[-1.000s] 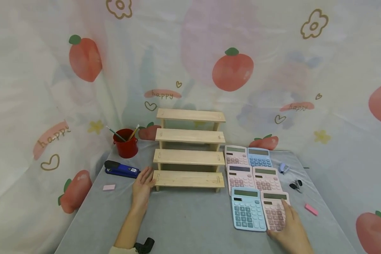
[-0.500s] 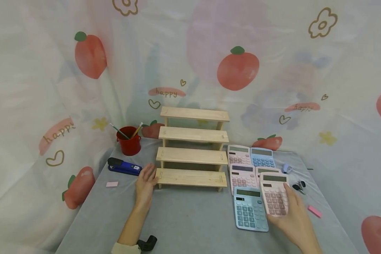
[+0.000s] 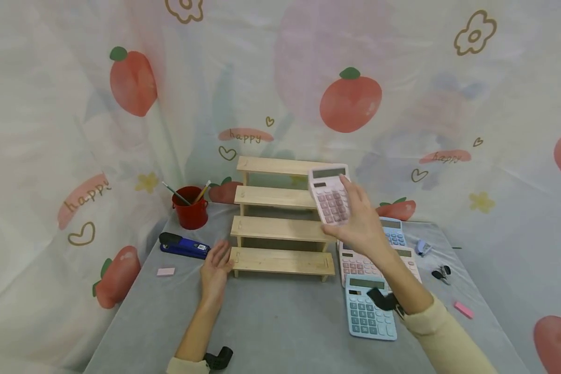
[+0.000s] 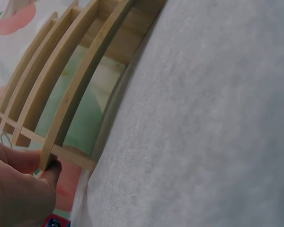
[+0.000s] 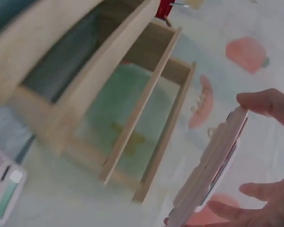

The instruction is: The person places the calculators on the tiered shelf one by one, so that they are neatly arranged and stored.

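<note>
A pink calculator [image 3: 329, 200] is held up in my right hand [image 3: 362, 226], in front of the right part of the upper steps of a wooden tiered rack [image 3: 280, 261]. In the right wrist view the calculator [image 5: 210, 168] is seen edge-on, gripped by its edges between thumb and fingers, apart from the rack. My left hand [image 3: 216, 275] is at the left end of the rack's lowest step. The left wrist view shows thumb and finger of this hand [image 4: 21, 189] pinching the end of that board [image 4: 83, 80].
Right of the rack lie a blue calculator [image 3: 371, 317] and several pink and blue ones, partly behind my right arm. Farther right are clips [image 3: 441, 272] and a pink eraser [image 3: 463, 310]. At left stand a red bucket [image 3: 190, 213] with pencils, a blue stapler [image 3: 184, 245] and an eraser [image 3: 165, 271].
My right hand has lifted the pink calculator from the front of the group and carried it up and left to the rack's upper steps. The left hand stays at the lowest step.
</note>
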### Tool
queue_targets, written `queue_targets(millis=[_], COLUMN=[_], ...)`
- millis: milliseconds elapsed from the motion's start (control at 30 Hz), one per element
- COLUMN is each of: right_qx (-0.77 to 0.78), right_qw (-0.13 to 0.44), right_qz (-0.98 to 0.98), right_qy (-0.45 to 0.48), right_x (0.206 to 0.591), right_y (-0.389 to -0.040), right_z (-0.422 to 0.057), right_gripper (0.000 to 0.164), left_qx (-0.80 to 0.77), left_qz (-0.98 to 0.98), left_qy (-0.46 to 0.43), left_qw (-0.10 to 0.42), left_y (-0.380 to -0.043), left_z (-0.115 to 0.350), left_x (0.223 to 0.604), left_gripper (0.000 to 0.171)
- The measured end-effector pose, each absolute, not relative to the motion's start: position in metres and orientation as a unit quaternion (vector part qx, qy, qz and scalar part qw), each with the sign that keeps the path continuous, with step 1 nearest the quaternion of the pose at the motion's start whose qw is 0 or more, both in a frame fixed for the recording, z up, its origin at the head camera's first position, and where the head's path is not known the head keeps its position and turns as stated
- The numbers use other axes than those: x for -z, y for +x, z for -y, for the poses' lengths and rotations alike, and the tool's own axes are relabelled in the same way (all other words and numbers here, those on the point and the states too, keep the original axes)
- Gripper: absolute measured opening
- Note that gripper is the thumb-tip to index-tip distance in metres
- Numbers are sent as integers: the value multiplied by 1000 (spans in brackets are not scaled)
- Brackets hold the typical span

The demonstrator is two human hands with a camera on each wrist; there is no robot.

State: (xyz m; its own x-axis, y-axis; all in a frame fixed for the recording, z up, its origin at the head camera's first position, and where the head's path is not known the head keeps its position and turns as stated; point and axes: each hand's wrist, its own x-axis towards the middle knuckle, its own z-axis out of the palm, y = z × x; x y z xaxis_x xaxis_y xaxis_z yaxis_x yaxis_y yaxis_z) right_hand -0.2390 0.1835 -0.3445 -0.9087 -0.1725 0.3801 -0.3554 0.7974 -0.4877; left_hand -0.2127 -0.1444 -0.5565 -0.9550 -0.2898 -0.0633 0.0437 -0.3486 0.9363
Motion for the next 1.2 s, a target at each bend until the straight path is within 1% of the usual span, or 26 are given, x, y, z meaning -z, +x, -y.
queue_targets(millis=[167,333,500,700,833,933,1033,1200], right_qx=[-303,-294,-242,-173,-169,-196,-229,-244], right_qw=[157,135,120,124,141,155,169,190], right_qz=[927,938,960,976,975,967,957,947], right_qy=[157,126,78,40,36,43,58,92], right_x=[324,319,321,329,341,349,356,378], right_y=[-294,-336,-360,-376,-375,-365,-340,-276], right_z=[-113,-51,-7,21,19,4,-21,-73], right_gripper=[121,124,118,115,116,120,121,107], left_qx=[806,802,800,794,794,794,797,801], left_qz=[571,576,579,587,587,588,584,576], left_qy=[114,111,111,114,113,109,105,108], left_qw=[105,112,115,114,111,109,112,119], left_y=[-213,-211,-210,-211,-212,-212,-212,-215], left_z=[142,140,139,142,138,135,136,142], left_x=[557,557,557,554,555,556,559,559], left_gripper=[64,62,61,60,60,60,59,59])
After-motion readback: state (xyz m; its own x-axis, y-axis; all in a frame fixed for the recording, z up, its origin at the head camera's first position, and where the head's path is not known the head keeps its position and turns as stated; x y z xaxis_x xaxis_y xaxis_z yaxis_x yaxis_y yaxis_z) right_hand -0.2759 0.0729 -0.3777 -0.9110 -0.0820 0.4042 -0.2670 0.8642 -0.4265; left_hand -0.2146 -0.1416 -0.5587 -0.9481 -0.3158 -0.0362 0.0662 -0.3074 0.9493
